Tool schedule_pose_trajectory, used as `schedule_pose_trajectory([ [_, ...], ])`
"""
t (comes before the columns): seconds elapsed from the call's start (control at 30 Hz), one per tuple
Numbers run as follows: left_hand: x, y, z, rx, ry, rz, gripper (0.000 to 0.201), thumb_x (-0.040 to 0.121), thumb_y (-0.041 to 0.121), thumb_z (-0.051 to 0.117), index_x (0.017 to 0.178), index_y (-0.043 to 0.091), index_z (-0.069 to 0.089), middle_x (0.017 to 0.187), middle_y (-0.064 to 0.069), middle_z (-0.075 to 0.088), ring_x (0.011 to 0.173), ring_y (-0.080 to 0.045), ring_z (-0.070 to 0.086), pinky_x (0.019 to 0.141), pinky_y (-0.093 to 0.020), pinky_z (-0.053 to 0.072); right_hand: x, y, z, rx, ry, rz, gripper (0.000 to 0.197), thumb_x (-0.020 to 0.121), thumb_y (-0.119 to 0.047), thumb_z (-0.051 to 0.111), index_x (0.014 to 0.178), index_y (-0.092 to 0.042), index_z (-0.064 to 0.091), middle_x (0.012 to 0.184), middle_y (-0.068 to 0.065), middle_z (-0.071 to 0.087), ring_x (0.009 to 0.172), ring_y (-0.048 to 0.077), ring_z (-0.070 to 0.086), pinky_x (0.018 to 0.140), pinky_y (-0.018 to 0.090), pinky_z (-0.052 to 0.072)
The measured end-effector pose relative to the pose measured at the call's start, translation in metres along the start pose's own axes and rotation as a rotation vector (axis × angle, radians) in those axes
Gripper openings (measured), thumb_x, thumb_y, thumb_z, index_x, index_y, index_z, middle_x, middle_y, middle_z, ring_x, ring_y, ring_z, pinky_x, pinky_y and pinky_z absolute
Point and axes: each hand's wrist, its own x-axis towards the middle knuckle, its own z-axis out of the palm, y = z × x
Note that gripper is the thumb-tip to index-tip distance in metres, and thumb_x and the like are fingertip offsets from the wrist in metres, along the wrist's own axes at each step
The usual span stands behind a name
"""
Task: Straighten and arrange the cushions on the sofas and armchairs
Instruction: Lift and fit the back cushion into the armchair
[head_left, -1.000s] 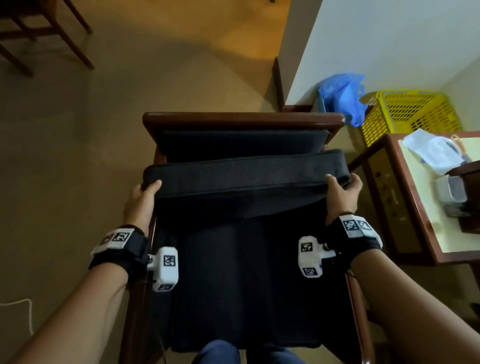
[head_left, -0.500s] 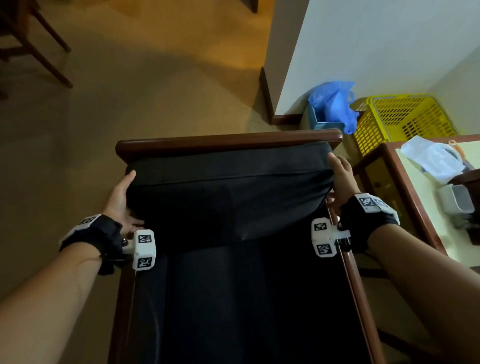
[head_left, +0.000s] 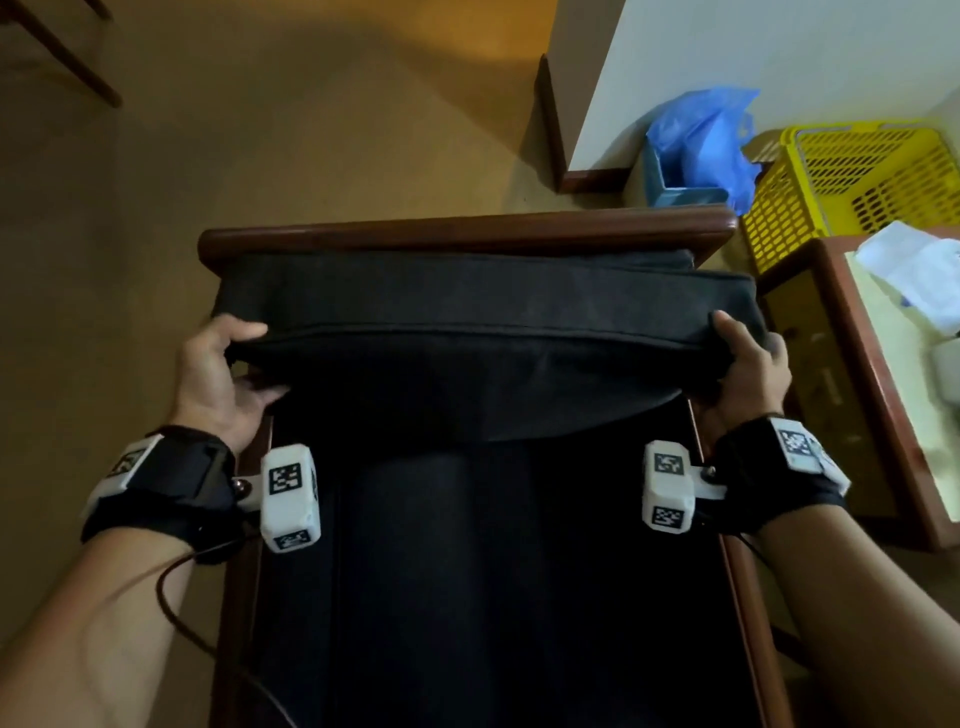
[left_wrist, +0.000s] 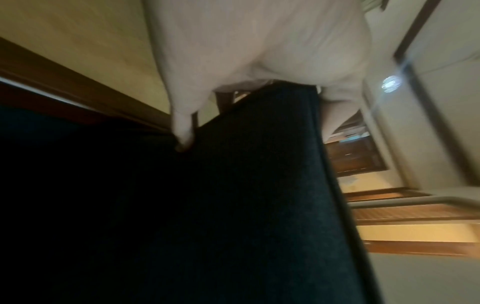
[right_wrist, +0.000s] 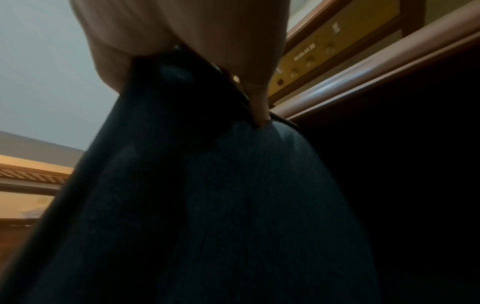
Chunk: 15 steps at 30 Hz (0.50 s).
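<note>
The dark grey rectangular fabric back cushion (head_left: 483, 312) is held upright against the backrest of the dark wooden armchair (head_left: 467, 236), its top edge just below the top rail, its right end overhanging the chair's right side. The left hand (head_left: 223, 374) grips the cushion's left end, thumb on the front face and fingers curled beneath. The right hand (head_left: 748, 364) grips the right end, fingers wrapped over the edge; in the right wrist view 1 fingertip is seen pressed into the seam.

Risks, as judged: the cushion appears offset towards the right and could be left crooked if released now. Its lower edge bows forward and may fold rather than seat flat on the dark seat cushion (head_left: 493, 597). The overhanging end could be knocked against the wooden side table (head_left: 852, 395) close beside it.

No brand or legible writing is seen; only black-and-white square markers are visible on the white wrist units (head_left: 288, 499).
</note>
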Motion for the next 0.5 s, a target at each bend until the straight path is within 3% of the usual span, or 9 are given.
schedule_pose_trajectory([
  [0.07,0.005,-0.024,-0.018,-0.088,0.047,-0.035,0.024,0.083,0.018,0.053,0.092,0.026,0.074,0.109,-0.001,0.063,0.128,-0.028,0.052,0.101,-0.045,0.046,-0.006,0.003,0.014,-0.022,-0.063,-0.007,0.028,0.071,-0.028,0.083,0.073,-0.025,0.055,0.077,-0.001,0.062,0.075,0.022,0.063,0.063,0.038,0.056],
  [0.13,0.009,-0.038,-0.027,-0.107,0.061,-0.038,0.034,0.083,0.028,0.058,0.116,0.027,0.067,0.123,0.001,0.061,0.133,-0.024,0.048,0.1,-0.038,0.042,-0.005,-0.001,0.027,-0.035,-0.094,-0.021,0.035,0.063,-0.036,0.087,0.083,-0.027,0.06,0.087,0.002,0.066,0.085,0.025,0.066,0.077,0.052,0.06],
  [0.2,0.012,-0.036,-0.02,-0.064,0.056,-0.039,0.045,0.085,0.034,0.06,0.129,0.027,0.06,0.134,0.002,0.058,0.128,-0.02,0.05,0.104,-0.037,0.039,-0.004,-0.007,0.035,-0.045,-0.114,-0.017,0.066,0.053,-0.047,0.092,0.107,-0.025,0.062,0.105,0.006,0.07,0.096,0.027,0.07,0.087,0.057,0.057],
  [0.27,0.018,-0.026,-0.014,0.016,0.059,-0.043,0.04,0.088,0.034,0.06,0.127,0.027,0.06,0.134,0.0,0.058,0.122,-0.019,0.052,0.107,-0.039,0.038,-0.007,-0.013,0.036,-0.03,-0.196,0.012,0.096,0.045,-0.055,0.088,0.128,-0.023,0.052,0.119,0.008,0.066,0.105,0.026,0.068,0.09,0.053,0.057],
  [0.37,0.023,-0.014,-0.011,0.13,0.09,-0.035,0.028,0.09,0.038,0.059,0.116,0.028,0.063,0.133,-0.001,0.058,0.118,-0.018,0.052,0.107,-0.039,0.039,-0.013,-0.018,0.03,-0.05,-0.33,0.059,0.105,0.049,-0.058,0.083,0.138,-0.026,0.041,0.123,0.003,0.063,0.108,0.025,0.066,0.088,0.051,0.057],
  [0.43,0.021,-0.013,-0.019,0.2,0.114,-0.018,0.048,0.081,0.053,0.065,0.123,0.032,0.06,0.135,0.004,0.057,0.123,-0.018,0.051,0.102,-0.039,0.041,-0.015,-0.017,0.021,-0.084,-0.345,0.055,0.111,0.05,-0.064,0.084,0.144,-0.027,0.036,0.13,0.004,0.061,0.113,0.026,0.065,0.092,0.05,0.056],
  [0.5,0.021,-0.022,-0.03,0.258,0.122,0.04,0.078,0.071,0.07,0.063,0.138,0.032,0.05,0.135,0.007,0.055,0.121,-0.017,0.052,0.093,-0.039,0.043,-0.023,-0.015,0.009,-0.137,-0.312,0.007,0.115,0.055,-0.07,0.081,0.148,-0.02,0.034,0.139,0.003,0.057,0.119,0.022,0.061,0.093,0.035,0.057],
])
